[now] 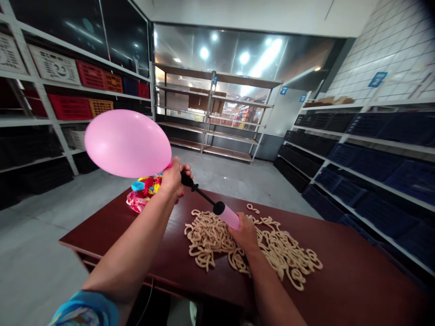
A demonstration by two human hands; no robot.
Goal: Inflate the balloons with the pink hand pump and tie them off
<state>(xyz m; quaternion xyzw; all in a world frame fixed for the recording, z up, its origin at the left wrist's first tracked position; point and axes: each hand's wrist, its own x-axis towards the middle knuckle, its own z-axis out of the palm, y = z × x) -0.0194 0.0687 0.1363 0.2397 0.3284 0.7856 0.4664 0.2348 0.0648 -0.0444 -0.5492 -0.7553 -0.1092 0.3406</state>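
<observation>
A pink balloon (127, 142), blown up to a good size, floats above the far left corner of the dark red table (356, 271). My left hand (173, 179) is closed round the balloon's neck where it meets the black nozzle of a hand pump. My right hand (244, 233) grips the pump's pink barrel (230, 217) above the table, and the thin black rod (203, 194) is drawn out between my two hands.
A pile of beige S-shaped hooks (272, 249) lies on the table under my right hand. A bag of coloured balloons (144, 192) sits at the far left corner. Shelving with crates lines both side walls, and bare racks stand at the back.
</observation>
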